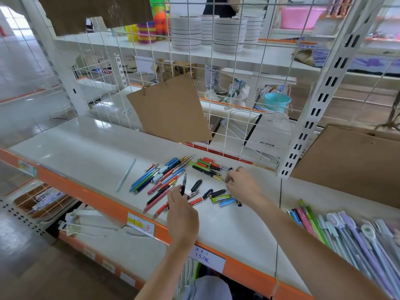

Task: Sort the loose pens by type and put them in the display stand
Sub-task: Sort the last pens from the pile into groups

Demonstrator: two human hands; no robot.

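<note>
The left hand (183,210) pinches a black pen (183,184) upright, lifted clear for sorting. The right hand (243,184), fingers curled (grip indeterminate), reaches among loose pens (164,180) scattered on the white shelf (86,144).

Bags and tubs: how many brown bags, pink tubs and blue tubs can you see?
Brown bags: 3
Pink tubs: 1
Blue tubs: 1
Total: 5
</note>
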